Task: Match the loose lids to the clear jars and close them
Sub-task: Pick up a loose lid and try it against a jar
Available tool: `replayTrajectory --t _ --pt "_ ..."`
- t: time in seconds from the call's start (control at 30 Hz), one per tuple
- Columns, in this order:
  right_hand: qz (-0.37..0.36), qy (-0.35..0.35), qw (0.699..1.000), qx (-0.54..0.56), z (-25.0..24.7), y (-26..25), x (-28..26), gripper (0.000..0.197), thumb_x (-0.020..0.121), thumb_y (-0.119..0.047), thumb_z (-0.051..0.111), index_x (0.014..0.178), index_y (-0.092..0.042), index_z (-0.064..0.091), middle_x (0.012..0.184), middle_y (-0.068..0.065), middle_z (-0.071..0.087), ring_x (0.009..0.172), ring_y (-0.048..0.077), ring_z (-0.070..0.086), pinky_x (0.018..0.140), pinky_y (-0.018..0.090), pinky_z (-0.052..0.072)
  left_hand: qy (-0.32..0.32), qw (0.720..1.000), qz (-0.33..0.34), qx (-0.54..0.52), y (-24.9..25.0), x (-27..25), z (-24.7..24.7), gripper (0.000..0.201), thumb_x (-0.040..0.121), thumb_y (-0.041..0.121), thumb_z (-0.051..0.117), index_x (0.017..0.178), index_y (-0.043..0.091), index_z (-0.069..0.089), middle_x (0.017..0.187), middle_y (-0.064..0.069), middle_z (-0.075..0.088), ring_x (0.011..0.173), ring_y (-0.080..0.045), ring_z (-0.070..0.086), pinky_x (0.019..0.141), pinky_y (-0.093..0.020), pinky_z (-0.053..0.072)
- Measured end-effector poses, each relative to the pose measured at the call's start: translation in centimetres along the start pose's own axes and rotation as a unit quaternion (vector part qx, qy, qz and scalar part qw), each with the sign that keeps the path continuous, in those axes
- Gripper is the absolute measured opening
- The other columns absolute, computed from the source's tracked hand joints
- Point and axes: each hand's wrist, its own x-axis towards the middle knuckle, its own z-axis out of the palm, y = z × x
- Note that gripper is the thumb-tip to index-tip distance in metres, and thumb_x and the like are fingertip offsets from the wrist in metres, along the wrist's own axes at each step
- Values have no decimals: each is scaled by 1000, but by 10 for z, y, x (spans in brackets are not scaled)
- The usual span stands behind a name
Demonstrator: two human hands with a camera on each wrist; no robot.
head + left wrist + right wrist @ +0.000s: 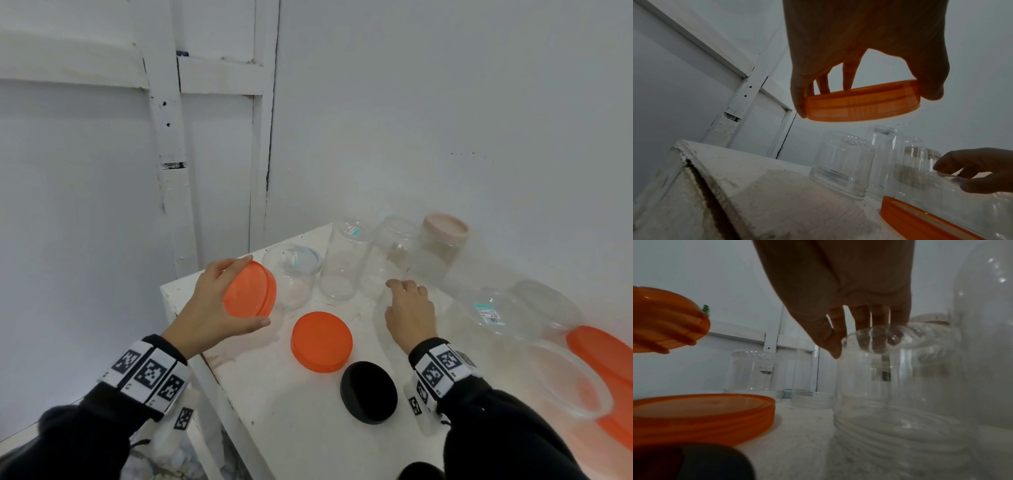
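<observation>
Left hand [209,301] grips a round orange plastic lid [250,294] lifted off the white table [274,411], right hand [409,310] curls onto an upside-down clear plastic jar [890,386] (light, slick), so flipping it could knock neighbouring jars over.

Soft even light; wrist views dim, perhaps backlit, edges warped.

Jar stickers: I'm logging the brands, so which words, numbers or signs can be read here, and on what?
No text reads.
Sticker on the large jar: teal and pink, print blurred.
Stickers on two upturned jars: too small.
Wrist bands: black-and-white square markers, no words.
</observation>
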Motion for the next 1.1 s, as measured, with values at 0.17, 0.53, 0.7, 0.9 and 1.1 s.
replayTrajectory --t 0.17,0.53,0.7,0.9,1.1 --pt "-78 -13 997 25 -5 -10 -22 51 89 -11 47 139 -17 36 138 4 42 120 23 39 92 30 37 1 1000 3 -2 2 -3 0 111 40 70 65 140 38 28 128 14 27 121 -11 30 102 -35 35" --pt "-76 -174 981 -41 -15 -1 -10 92 77 -58 63 147 -41 5 157 3 -3 141 38 8 110 55 20 -14 1000 19 -5 7 -1 5 111 41 70 66 141 39 28 131 12 28 123 -12 31 102 -37 36" --pt "-90 -125 987 -45 -19 -4 -13 95 70 -49 73 144 -43 14 151 7 15 132 35 25 103 47 34 -22 999 39 -16 11 0 8 109 42 69 67 140 41 28 131 11 30 122 -9 32 102 -32 33" --pt "-139 -19 990 -33 -38 -4 -40 94 66 -43 78 141 -45 21 146 6 8 131 36 15 105 48 29 -23 998 51 -26 29 -6 16 109 41 70 67 138 42 28 127 15 29 117 -6 31 98 -31 34" --pt "-180 78 970 142 -50 19 -90 87 55 -18 80 118 -36 23 136 -4 8 128 36 21 103 47 35 -42 995 70 -57 56 -17 39 106 41 67 68 136 43 28 132 12 31 122 -5 29 102 -29 29"
